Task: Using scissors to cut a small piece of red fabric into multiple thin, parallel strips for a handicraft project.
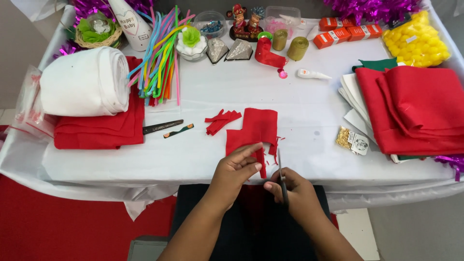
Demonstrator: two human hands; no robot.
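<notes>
Red felt, a flat piece [253, 133] with a ragged, notched lower edge, lies near the front edge of the white-covered table [309, 106], just ahead of the person. The left hand [237, 169] pinches a narrow hanging strip of that felt between thumb and fingertips, fingers pressed together over it. The right hand [292, 188] is closed around a pair of dark-handled scissors [281, 176], whose blades point up toward the felt's lower right edge; whether the blades are parted cannot be told.

Judging by what lies about, the cutting looks partly done: a small pile of cut red strips [221, 121] rests just left of the piece, and tiny red snippets [276, 145] lie beside its right edge. Most of the piece is uncut, so a good share seems left.

Further off, a stack of folded red felt [420, 108] sits at the right edge, a white fabric roll [84, 87] at the left edge, and coloured pipe cleaners [159, 58] toward the back.
</notes>
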